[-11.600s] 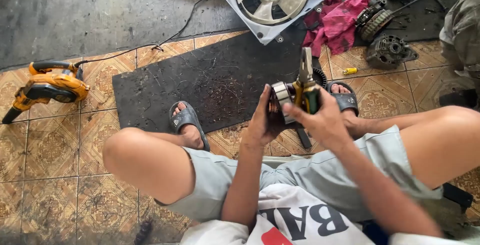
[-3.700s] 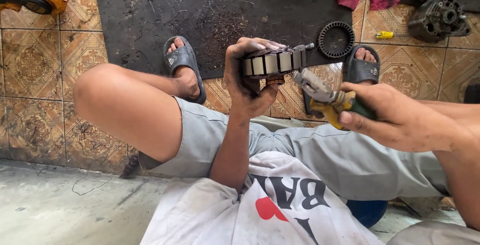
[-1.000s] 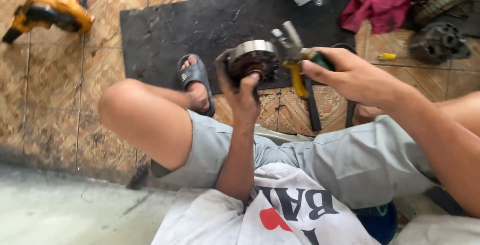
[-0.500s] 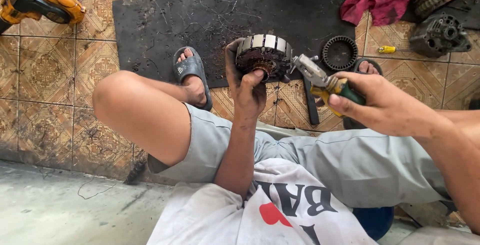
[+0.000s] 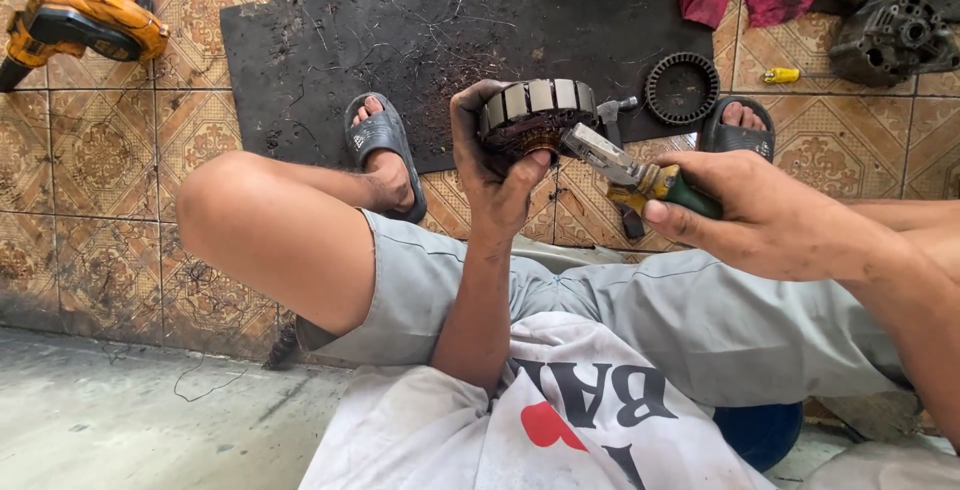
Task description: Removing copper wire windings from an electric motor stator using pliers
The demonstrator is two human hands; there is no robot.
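The rotor [image 5: 535, 115] is a round, grimy drum with grey metal segments around its rim and a dark rusty core. It sits in the left hand [image 5: 492, 165], fingers wrapped round its edge, held above the black mat [image 5: 400, 40]. The right hand [image 5: 770, 215], just beside the rotor, is clenched on the green-and-yellow handles of pliers [image 5: 625, 165], whose tips touch the rotor's face. Beyond the rotor, on the mat, lies a black toothed ring [image 5: 682, 88].

left hand [image 5: 492, 165]: raised, fingers curled in a grip, forearm upright | right hand [image 5: 760, 212]: fist closed, reaching in from the right, knuckles up
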